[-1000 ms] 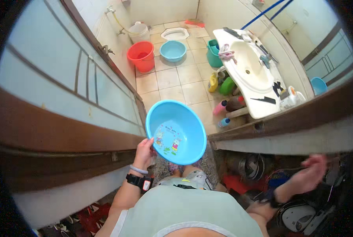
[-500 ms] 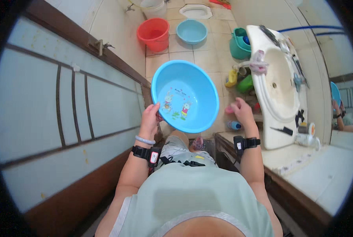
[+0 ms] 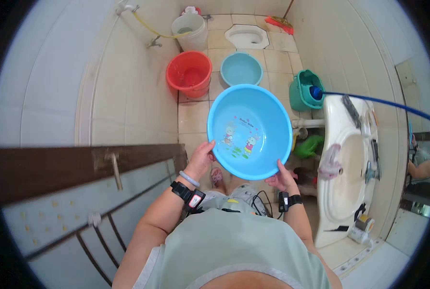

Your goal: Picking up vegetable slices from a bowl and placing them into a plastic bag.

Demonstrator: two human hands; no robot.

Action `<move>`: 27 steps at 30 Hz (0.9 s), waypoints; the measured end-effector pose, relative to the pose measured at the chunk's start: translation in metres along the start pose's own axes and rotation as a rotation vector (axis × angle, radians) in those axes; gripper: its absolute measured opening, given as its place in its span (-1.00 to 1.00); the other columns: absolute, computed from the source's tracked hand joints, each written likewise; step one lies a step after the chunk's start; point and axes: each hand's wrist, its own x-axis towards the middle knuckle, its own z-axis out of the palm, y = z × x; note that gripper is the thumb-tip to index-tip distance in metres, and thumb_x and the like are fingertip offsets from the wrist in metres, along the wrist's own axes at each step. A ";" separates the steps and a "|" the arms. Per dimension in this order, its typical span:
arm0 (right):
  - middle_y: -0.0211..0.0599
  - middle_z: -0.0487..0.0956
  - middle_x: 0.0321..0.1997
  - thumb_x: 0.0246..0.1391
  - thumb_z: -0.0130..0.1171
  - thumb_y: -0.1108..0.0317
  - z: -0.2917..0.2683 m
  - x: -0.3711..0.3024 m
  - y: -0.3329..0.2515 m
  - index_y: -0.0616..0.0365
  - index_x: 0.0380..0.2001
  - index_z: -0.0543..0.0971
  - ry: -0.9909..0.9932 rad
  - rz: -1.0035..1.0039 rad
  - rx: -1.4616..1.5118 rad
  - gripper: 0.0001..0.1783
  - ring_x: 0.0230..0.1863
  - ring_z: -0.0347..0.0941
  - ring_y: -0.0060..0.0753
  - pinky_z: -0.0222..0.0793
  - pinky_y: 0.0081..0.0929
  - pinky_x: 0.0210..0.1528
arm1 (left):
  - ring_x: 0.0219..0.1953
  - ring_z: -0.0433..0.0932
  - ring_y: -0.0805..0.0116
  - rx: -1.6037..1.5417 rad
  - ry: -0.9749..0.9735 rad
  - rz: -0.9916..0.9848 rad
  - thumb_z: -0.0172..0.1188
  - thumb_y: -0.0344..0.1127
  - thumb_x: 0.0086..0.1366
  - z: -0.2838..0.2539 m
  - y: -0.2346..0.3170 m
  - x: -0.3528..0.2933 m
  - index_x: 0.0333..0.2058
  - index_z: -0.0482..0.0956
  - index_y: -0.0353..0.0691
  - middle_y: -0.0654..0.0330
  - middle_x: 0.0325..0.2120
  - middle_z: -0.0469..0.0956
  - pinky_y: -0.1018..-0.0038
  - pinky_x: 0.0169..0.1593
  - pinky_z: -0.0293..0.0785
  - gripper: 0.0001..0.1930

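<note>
Blue basin (image 3: 249, 130) gripped at its rim by my left hand (image 3: 201, 159) and right hand (image 3: 283, 179), held empty over the floor beside the sink (image 3: 342, 192); not yet filled or set down.

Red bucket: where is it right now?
Head view, upper centre-left: the red bucket stands on the tiled floor by the left wall, beside the teal basin, below the white bucket.

basin (image 3: 249, 130) held between both hands, two buckets (image 3: 189, 73) beyond — sink (image 3: 349, 173) right, door (image 3: 80, 192) seemingly left
</note>
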 end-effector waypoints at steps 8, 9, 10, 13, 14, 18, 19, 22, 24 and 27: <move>-0.33 0.53 -0.38 0.04 0.06 0.33 -0.028 0.153 -0.148 0.13 -0.15 0.41 0.139 0.043 0.081 -0.72 -0.52 0.45 -0.43 0.41 -0.54 -0.57 | -0.35 0.49 0.48 0.373 0.161 -0.150 0.07 -0.16 0.34 -0.006 0.043 0.143 -0.04 0.42 -0.30 0.24 -0.32 0.54 0.54 -0.19 0.44 -0.65; -0.33 0.53 -0.38 0.04 0.06 0.33 -0.026 0.174 -0.169 0.13 -0.15 0.41 0.144 0.056 0.078 -0.72 -0.52 0.45 -0.43 0.41 -0.54 -0.57 | -0.35 0.47 0.46 0.419 0.269 -0.163 0.13 -0.16 0.30 -0.005 0.056 0.154 0.00 0.38 -0.37 0.20 -0.30 0.53 0.55 -0.18 0.43 -0.57; -0.30 0.52 -0.35 0.03 0.06 0.33 -0.023 0.195 -0.187 0.15 -0.12 0.39 0.271 0.031 0.031 -0.68 -0.51 0.46 -0.39 0.44 -0.52 -0.55 | -0.35 0.47 0.46 0.411 0.273 -0.175 0.13 -0.16 0.30 -0.014 0.062 0.167 0.00 0.38 -0.37 0.20 -0.30 0.53 0.55 -0.18 0.43 -0.57; -0.21 0.52 -0.32 0.02 0.06 0.34 0.002 0.247 -0.242 0.20 -0.04 0.35 0.492 -0.048 -0.156 -0.60 -0.47 0.49 -0.35 0.49 -0.45 -0.53 | -0.32 0.46 0.48 0.279 0.278 -0.141 0.13 -0.18 0.30 -0.046 0.076 0.200 0.03 0.39 -0.38 0.20 -0.30 0.53 0.57 -0.15 0.41 -0.56; -0.15 0.54 -0.32 0.02 0.05 0.34 0.009 0.262 -0.263 0.24 0.01 0.34 0.595 -0.131 -0.283 -0.55 -0.44 0.52 -0.34 0.51 -0.40 -0.54 | -0.33 0.47 0.48 0.271 0.269 -0.198 0.11 -0.20 0.31 -0.046 0.086 0.215 0.01 0.43 -0.38 0.20 -0.33 0.53 0.57 -0.16 0.42 -0.60; -0.07 0.53 -0.31 0.02 0.03 0.35 0.042 0.337 -0.320 0.28 0.11 0.22 0.839 -0.256 -0.446 -0.43 -0.39 0.54 -0.24 0.49 -0.40 -0.58 | -0.45 0.48 0.51 0.103 0.173 -0.334 0.01 -0.23 0.37 -0.077 0.091 0.271 -0.06 0.51 -0.28 0.26 -0.49 0.53 0.53 -0.25 0.44 -0.71; 0.00 0.53 -0.29 0.00 0.05 0.35 0.055 0.354 -0.333 0.29 0.16 0.15 0.897 -0.251 -0.517 -0.36 -0.34 0.54 -0.15 0.50 -0.33 -0.52 | -0.45 0.48 0.51 0.104 0.175 -0.346 0.01 -0.23 0.37 -0.086 0.098 0.287 -0.06 0.51 -0.28 0.26 -0.49 0.53 0.53 -0.25 0.44 -0.71; 0.14 0.53 -0.23 -0.02 0.08 0.33 0.039 0.407 -0.363 0.30 0.24 0.03 1.065 -0.252 -0.713 -0.22 -0.25 0.54 0.02 0.50 -0.20 -0.35 | -0.55 0.49 0.46 0.353 0.117 -0.429 -0.04 -0.28 0.39 -0.070 0.125 0.324 -0.02 0.50 -0.30 0.24 -0.57 0.51 0.49 -0.32 0.48 -0.70; 0.22 0.53 -0.19 -0.04 0.10 0.33 0.041 0.444 -0.378 0.31 0.27 -0.01 1.141 -0.261 -0.832 -0.17 -0.20 0.54 0.10 0.48 -0.13 -0.24 | -0.62 0.46 0.46 0.506 0.098 -0.420 -0.10 -0.34 0.39 -0.071 0.136 0.344 0.06 0.43 -0.31 0.25 -0.65 0.47 0.50 -0.33 0.52 -0.67; 0.28 0.51 -0.13 -0.03 0.08 0.33 0.051 0.496 -0.397 0.26 0.31 -0.08 1.199 -0.368 -1.117 -0.12 -0.14 0.51 0.17 0.40 -0.07 -0.08 | -0.34 0.58 0.36 0.430 0.033 -0.533 -0.06 -0.45 0.33 -0.100 0.133 0.371 0.18 0.29 -0.30 0.13 -0.39 0.57 0.49 -0.12 0.52 -0.57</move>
